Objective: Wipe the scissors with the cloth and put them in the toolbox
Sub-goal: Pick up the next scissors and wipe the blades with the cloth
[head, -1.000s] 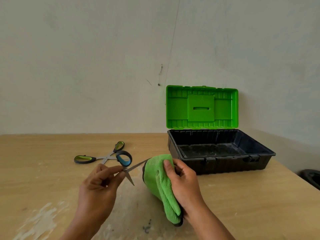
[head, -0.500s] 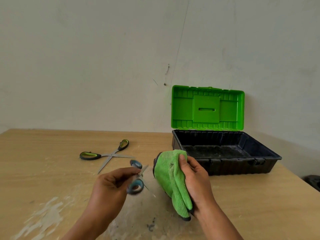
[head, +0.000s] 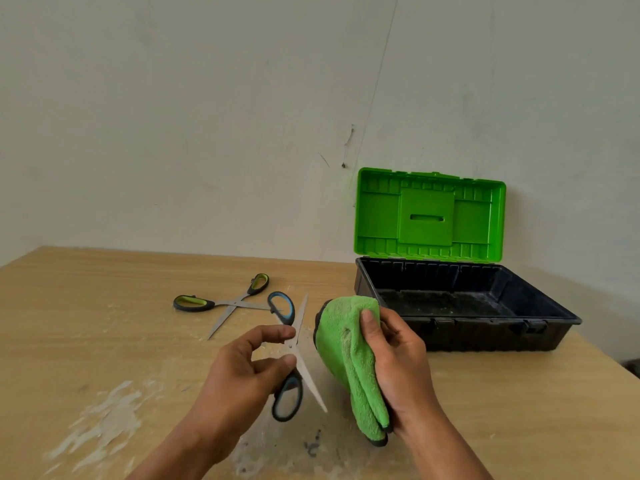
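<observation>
The left hand (head: pixel 242 368) pinches the blue-handled scissors (head: pixel 306 374) at the middle screw, thumb and finger tight on them. The blades are spread and run from the near edge of the table (head: pixel 104 306) toward the far edge. The green cloth (head: pixel 343 351), bunched in the right hand (head: pixel 401 368), is just beside them on the right. The open toolbox (head: pixel 485 336) sits past the cloth, by the right edge
</observation>
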### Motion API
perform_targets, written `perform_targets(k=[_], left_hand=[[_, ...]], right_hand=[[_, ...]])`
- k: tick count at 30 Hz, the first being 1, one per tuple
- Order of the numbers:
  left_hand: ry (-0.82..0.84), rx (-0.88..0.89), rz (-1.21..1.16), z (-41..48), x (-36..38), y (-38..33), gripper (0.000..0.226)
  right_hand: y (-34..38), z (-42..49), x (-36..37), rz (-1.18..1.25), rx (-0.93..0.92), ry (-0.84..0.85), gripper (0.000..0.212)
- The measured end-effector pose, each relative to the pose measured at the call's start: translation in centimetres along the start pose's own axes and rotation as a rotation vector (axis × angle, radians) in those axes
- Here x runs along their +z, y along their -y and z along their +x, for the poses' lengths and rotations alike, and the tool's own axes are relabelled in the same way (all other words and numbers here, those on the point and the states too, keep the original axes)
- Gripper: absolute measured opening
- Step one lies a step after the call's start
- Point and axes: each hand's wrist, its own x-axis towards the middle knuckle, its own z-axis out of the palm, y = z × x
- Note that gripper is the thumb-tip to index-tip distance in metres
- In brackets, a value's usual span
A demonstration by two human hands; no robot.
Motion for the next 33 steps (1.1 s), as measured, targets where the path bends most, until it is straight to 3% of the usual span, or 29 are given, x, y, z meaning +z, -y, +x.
perform_targets(k=[6, 12, 16, 22, 27, 31, 33], left_hand=[[-0.044, 0.002, 0.008, 0.0, 0.2, -0.1, 0.031], [-0.077, -0.044, -0.067, 0.7, -0.3, 0.4, 0.052], [-0.038, -0.113, -0.047, 0.7, -0.1, 0.5, 0.032], [0.032, -0.104, -0.021, 0.3, 0.0, 0.2, 0.020], [0.000, -0.086, 0.038, 0.0, 0.6, 0.4, 0.024], [-0.007, 0.021, 0.160, -0.4, 1.0, 0.2, 0.028], [-0.039, 0.046, 0.196, -0.6, 1.1, 0.0, 0.031]], right_hand=[[-0.8, -0.2, 0.3, -0.165, -0.132, 0.007, 0.018], [-1.8, -0.7, 0.9, -0.447, -0.461, -0.016, 0.023], [-2.5, -1.4, 1.9, -0.575, -0.641, 0.108, 0.022], [-3.3, -1.8, 2.3, -0.727, -0.635, 0.244, 0.032], [-3.2, -0.8, 1.8, -0.826, -0.600, 0.112, 0.027], [-2.9, -1.9, 2.2, -0.804, -0.651, 0.202, 0.028], [-3.1, -1.1, 2.0, -0.825, -0.636, 0.155, 0.022]])
